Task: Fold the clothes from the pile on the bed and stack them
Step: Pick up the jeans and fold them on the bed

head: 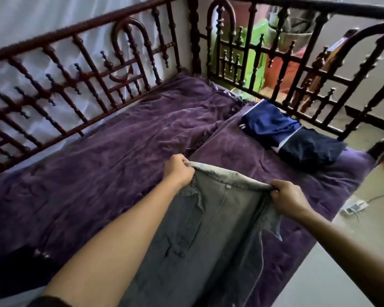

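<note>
A grey denim garment (208,229) with a button at its top band hangs over the purple bedspread (111,151), held up by both hands. My left hand (179,171) grips the left end of the top edge. My right hand (287,199) grips the right end, and the band stretches between them. At the far right corner of the bed lie folded clothes: a blue piece (268,122) and a dark navy piece (308,147) beside and partly over it. Dark clothing (20,269) lies at the bed's near left.
A dark wooden railing (93,69) runs along the far side and the head end of the bed. Green and red bags (257,52) stand behind the rails. On the floor to the right lies a power strip with a cable (355,207).
</note>
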`<state>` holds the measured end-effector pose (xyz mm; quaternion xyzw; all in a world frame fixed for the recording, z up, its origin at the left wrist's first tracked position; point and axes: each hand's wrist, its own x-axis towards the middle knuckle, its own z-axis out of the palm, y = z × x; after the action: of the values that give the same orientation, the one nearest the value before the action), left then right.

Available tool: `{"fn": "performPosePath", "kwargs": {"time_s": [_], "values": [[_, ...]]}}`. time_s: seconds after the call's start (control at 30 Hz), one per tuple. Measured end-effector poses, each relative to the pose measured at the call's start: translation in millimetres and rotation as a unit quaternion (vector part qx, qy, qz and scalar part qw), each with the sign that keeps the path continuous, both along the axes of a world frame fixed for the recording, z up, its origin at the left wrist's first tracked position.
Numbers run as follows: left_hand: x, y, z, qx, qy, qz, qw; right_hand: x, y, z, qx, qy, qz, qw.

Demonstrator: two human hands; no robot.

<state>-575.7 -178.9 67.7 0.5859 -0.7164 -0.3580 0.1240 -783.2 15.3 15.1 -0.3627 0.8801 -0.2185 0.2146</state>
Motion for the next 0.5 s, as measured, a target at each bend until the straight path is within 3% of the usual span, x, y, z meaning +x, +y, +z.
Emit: {"fn": "performPosePath", "kwargs": {"time_s": [0.17, 0.27, 0.4, 0.5], "values": [[-125.1, -5.5, -95.7, 0.083, -0.055, -0.061, 0.993, -100.4, 8.5, -88.5, 0.105, -0.032, -0.037, 0.993], [-155.2, -2.3, -139.1, 0.162, -0.052, -0.084, 0.982, -136.7, 7.1, -133.3, 0.19, -0.035, -0.015, 0.981], [-122.4, 14.7, -177.6, 0.231, -0.088, -0.072, 0.966, -148.5, -9.7, -172.2, 0.318, -0.009, 0.053, 0.946], [-60.5, 27.7, -198.5, 0.282, -0.113, 0.003, 0.953, -137.3, -54.4, -180.9, 0.314, 0.041, 0.111, 0.942]]}}
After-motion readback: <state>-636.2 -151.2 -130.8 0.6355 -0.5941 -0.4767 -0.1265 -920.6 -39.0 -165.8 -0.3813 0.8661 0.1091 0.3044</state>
